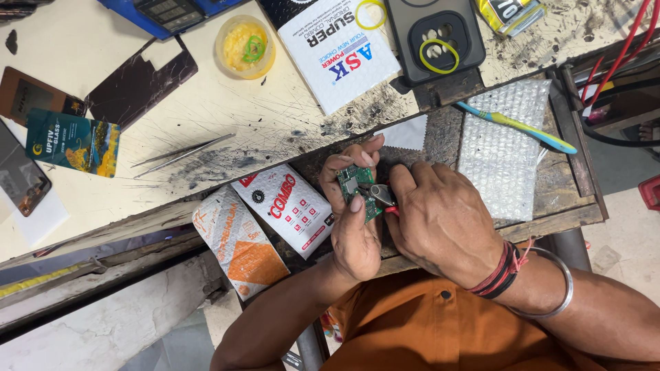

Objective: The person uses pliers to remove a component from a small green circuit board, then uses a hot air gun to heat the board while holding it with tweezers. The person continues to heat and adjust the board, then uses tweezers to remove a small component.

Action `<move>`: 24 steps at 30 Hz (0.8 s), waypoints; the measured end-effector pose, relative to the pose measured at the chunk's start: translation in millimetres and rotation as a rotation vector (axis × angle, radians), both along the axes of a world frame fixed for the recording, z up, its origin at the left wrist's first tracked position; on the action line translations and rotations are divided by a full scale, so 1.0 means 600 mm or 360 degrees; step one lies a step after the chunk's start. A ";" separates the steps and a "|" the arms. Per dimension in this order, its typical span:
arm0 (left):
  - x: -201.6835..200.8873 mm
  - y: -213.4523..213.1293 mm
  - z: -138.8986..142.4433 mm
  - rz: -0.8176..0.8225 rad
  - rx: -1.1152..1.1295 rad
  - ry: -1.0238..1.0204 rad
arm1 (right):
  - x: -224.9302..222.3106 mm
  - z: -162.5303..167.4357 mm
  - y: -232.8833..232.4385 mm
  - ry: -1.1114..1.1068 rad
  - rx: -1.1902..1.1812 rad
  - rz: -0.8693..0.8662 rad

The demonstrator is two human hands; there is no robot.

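The small green circuit board [355,190] is at the near edge of the workbench [275,117], pinched between the thumb and fingers of my left hand [354,220]. My right hand [440,220] is closed around small pliers [382,195], whose tip touches the board. Bubble wrap [505,151] lies just right, tweezers [182,154] well left
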State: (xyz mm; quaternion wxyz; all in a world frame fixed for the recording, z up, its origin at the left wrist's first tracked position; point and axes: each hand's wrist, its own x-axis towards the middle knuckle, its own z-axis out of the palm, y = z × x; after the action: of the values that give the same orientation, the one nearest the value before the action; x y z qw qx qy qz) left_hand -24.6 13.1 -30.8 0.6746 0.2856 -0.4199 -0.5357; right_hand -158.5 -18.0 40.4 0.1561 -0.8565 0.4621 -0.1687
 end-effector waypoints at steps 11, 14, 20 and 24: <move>0.002 0.006 0.010 -0.0005 0.0056 -0.0012 | 0.000 -0.008 0.001 -0.0007 0.0051 0.0009; 0.001 0.004 0.012 -0.0013 0.0035 0.0004 | 0.000 -0.008 0.001 -0.0020 0.0135 -0.0003; 0.001 -0.001 0.009 -0.0051 -0.0014 0.0000 | -0.009 -0.008 -0.002 -0.0079 0.0309 0.0028; 0.004 -0.003 0.013 -0.0204 0.0038 0.0065 | -0.022 -0.011 -0.008 -0.0144 0.0465 -0.0039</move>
State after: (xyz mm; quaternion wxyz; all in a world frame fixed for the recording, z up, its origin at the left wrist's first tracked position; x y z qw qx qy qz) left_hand -22.1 11.4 -22.9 0.6439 0.2552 -0.4171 -0.5885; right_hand -171.7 -22.7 33.7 0.2976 -0.8105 0.4847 -0.1400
